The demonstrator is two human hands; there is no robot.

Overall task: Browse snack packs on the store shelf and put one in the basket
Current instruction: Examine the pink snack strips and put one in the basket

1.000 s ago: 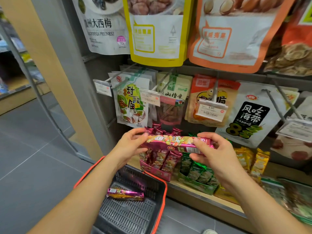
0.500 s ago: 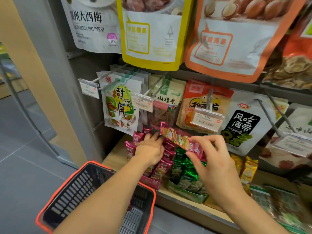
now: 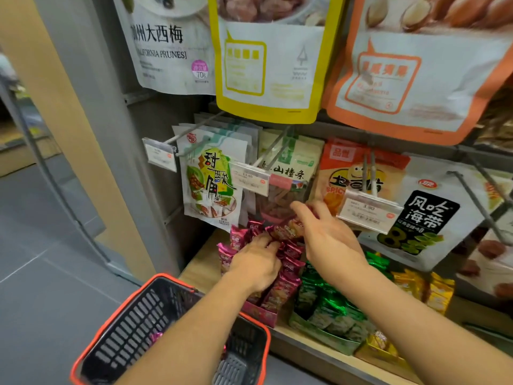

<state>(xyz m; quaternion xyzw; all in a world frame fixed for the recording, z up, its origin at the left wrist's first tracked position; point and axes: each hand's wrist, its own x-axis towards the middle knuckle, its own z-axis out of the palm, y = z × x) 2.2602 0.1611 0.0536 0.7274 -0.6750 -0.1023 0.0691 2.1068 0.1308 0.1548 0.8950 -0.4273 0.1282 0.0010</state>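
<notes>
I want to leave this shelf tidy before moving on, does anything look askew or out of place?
One pink pack lies crosswise over the upright packs in the pink display box, held by the right hand while the left hand rests among them. Nothing looks spilled or torn.

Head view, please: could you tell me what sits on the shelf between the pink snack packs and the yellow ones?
Green snack packs, in the head view.
</notes>
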